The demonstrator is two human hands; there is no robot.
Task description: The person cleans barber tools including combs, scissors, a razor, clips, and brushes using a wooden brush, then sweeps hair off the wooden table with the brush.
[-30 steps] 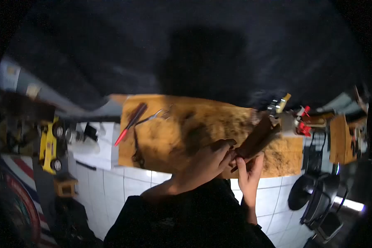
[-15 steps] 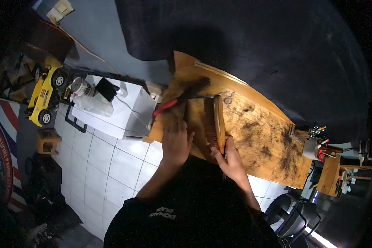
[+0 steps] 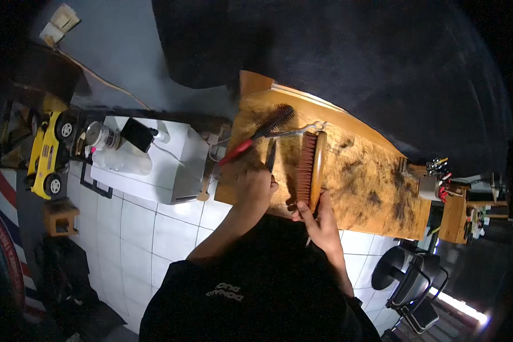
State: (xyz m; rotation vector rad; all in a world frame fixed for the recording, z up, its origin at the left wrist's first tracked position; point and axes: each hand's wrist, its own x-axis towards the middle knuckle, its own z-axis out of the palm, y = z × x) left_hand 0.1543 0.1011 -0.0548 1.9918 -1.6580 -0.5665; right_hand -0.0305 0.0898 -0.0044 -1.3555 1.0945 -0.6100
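Note:
My right hand (image 3: pixel 323 225) grips the lower end of a wooden-backed bristle brush (image 3: pixel 320 165), its brown bristles facing left. My left hand (image 3: pixel 256 188) is closed over the table, at the lower end of a thin dark tool (image 3: pixel 271 154) that sticks out above its fingers. Whether that tool is a comb or a razor does not show clearly. Just beyond lies a round hairbrush (image 3: pixel 275 121) with a red handle, next to a pair of scissors (image 3: pixel 310 129). All of this is over a wooden table (image 3: pixel 347 196) strewn with dark hair clippings.
To the left stands a white cabinet (image 3: pixel 182 165) bearing a jar, a plastic bottle and a phone. A yellow toy car (image 3: pixel 44 154) sits farther left. A holder with tools (image 3: pixel 430 185) stands at the table's right end, and a black chair (image 3: pixel 410 279) is below it.
My left hand has gone from spread fingers to closed at the thin dark tool. The brush in my right hand has turned, showing more of its bristles. The whole view has shifted slightly.

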